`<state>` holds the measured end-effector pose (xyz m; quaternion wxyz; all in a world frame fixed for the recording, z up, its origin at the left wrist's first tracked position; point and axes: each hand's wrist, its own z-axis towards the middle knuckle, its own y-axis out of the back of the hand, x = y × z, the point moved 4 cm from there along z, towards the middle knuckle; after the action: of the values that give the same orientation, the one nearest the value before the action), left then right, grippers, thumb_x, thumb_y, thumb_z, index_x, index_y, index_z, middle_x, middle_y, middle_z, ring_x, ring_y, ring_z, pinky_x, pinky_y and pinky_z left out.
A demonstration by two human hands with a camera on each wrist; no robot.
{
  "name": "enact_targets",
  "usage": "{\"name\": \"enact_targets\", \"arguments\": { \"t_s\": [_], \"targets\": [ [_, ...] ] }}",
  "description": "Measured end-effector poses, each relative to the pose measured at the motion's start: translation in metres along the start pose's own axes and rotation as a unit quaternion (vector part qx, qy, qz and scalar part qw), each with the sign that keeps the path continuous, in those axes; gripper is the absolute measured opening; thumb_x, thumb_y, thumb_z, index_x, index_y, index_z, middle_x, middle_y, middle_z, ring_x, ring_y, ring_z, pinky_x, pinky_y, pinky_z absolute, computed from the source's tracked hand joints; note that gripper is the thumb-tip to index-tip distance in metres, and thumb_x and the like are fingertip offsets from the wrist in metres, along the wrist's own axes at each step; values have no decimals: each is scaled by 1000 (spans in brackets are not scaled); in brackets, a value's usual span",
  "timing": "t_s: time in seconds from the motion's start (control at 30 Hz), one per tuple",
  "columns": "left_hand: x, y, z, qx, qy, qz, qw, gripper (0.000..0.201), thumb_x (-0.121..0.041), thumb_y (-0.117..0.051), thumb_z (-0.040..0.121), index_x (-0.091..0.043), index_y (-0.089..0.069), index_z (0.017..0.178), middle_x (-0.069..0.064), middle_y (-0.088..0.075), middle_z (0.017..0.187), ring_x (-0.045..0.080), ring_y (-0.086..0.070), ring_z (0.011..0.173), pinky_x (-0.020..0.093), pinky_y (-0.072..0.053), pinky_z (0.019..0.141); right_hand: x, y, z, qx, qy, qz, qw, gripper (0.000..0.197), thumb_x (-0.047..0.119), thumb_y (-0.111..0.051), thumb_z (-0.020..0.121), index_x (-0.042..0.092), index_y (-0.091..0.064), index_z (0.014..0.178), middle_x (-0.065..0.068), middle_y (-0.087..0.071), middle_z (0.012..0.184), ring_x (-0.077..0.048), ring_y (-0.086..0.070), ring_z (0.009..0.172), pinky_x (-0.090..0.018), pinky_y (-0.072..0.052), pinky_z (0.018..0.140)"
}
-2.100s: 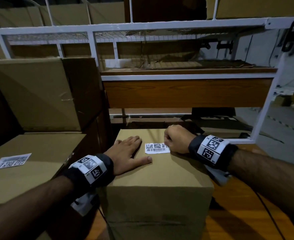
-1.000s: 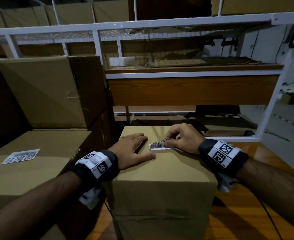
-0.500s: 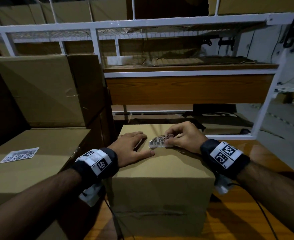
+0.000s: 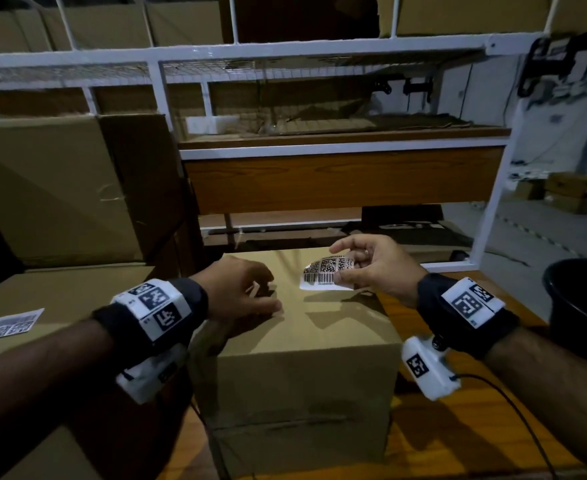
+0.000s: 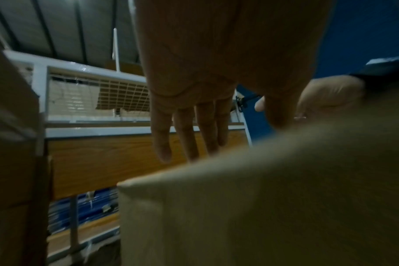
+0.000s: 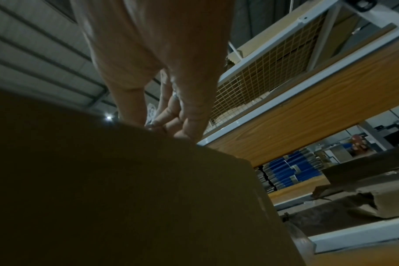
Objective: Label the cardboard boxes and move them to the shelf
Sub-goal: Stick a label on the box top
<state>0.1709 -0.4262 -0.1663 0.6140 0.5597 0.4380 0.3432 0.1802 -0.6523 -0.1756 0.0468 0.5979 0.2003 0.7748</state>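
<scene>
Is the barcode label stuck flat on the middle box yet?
No. The right hand pinches the label lifted and curled above the box.

left hand (image 4: 240, 289) fingers straight; right hand (image 4: 378, 268) fingers pinching.

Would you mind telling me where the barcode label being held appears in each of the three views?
Head: the barcode label sits right of centre, pinched by the right hand just above the small cardboard box.
Left wrist: not visible; only part of the right hand shows at the right edge.
Right wrist: a white sliver between thumb and fingers, left of centre.
Shared landmark: the wood-grain shelf panel.
</scene>
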Motion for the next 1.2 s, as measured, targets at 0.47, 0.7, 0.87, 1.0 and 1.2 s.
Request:
{"name": "enact_targets", "arguments": {
  "t_s": [0.47,0.7,0.87,1.0,1.2],
  "targets": [
    [-111,30,-21,-72,-102,-117,985,44,-51,-59,84,-22,-59,118,-10,-64,107,-1,-62,87,15,-55,71,12,48,-60,-25,-6,47,999,41,4,-77,71,13,-61,108,-5,-72,89,-18,-71,81,-28,-56,63],
    [-176,10,13,-80,-124,-208,967,7,-28,-63,88,-23,-63,84,-6,-69,80,4,-66,72,21,-57,67,6,103,-105,-95,-17,80,992,50,9,-77,61,10,-61,107,-13,-67,84,-25,-70,83,-39,-59,72],
    [-238,-2,41,-76,-132,-263,953,10,-24,-67,87,-15,-66,82,-2,-71,78,9,-69,70,26,-59,64,-11,156,-141,-213,-36,70,974,46,-3,-76,69,3,-59,111,-8,-64,75,-23,-70,77,-35,-60,69],
    [-297,-14,63,-59,-132,-298,943,15,-23,-69,86,-12,-66,78,2,-73,75,14,-71,70,32,-60,67,-32,208,-170,-302,-58,69,949,44,-7,-76,71,-4,-57,110,-2,-51,62,-17,-60,66,-24,-55,59],
    [-379,-42,101,-41,-134,-304,942,23,-25,-69,80,-16,-58,61,5,-73,74,23,-71,75,36,-59,75,-54,274,-215,-403,-97,33,909,34,-13,-72,73,-4,-59,103,6,-60,48,-5,-60,48,-20,-55,51]
  ]
}}
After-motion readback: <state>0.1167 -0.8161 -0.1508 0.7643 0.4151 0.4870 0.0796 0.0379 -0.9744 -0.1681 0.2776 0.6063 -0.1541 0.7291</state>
